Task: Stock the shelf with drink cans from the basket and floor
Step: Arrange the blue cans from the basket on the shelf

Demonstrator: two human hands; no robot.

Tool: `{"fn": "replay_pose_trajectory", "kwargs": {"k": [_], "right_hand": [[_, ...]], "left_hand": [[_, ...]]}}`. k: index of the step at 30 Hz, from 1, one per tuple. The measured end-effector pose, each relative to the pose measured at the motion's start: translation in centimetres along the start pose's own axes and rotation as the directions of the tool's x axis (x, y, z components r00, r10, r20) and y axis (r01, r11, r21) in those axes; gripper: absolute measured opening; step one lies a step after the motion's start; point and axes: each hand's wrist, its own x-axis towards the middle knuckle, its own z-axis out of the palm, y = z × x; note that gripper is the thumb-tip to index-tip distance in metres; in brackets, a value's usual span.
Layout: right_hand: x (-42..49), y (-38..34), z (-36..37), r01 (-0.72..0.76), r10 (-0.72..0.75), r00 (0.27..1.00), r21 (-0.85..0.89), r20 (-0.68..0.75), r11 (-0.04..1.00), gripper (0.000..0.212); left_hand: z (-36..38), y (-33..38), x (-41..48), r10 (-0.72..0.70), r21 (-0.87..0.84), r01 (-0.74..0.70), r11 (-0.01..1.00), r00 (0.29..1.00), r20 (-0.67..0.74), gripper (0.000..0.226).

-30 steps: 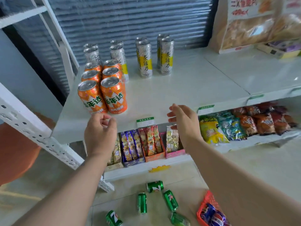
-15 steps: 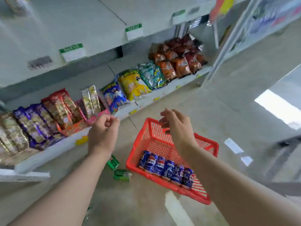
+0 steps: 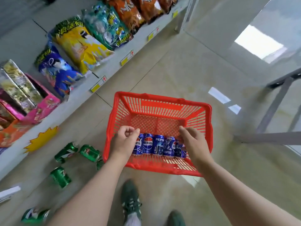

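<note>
While blue cans point(image 3: 158, 144) are lying in a row inside the red basket point(image 3: 162, 97), the left hand point(image 3: 124, 141) is hovering above them, curled on nothing. The right hand point(image 3: 194, 144) is hanging alongside, loosely open and empty.

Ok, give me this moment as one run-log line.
left hand: curled, empty | right hand: open, above blue cans | blue cans: row in basket | green cans: lying on floor

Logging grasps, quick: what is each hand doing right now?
Left hand: closed, fingers curled, holding nothing, over the cans.
Right hand: open, holding nothing, over the cans.
</note>
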Motion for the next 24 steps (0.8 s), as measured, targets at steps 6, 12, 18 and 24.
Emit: {"fn": "replay_pose_trajectory", "kwargs": {"k": [6,12,18,24], "right_hand": [[5.8,6.6,5.3,-0.144,0.144,0.989,-0.018,0.036,0.989,0.035],[10.8,14.6,9.3,-0.225,0.228,0.973,-0.075,0.030,0.971,0.026],[13.9,18.6,11.4,-0.225,0.232,0.972,-0.147,0.029,0.963,0.026],[15.9,20.1,12.9,-0.197,0.193,0.980,-0.235,-0.040,0.952,0.032]], "left_hand": [[3.8,-6.5,7.6,-0.120,0.053,0.115,0.992,0.988,0.097,0.042],[9.1,-13.0,13.5,-0.228,0.238,0.188,0.953,0.961,0.155,0.089],[12.3,-15.7,16.2,-0.219,0.523,0.197,0.829,0.976,-0.020,0.095],[12.2,-16.6,17.6,-0.212,0.545,0.181,0.819,0.977,-0.006,0.081]]}}
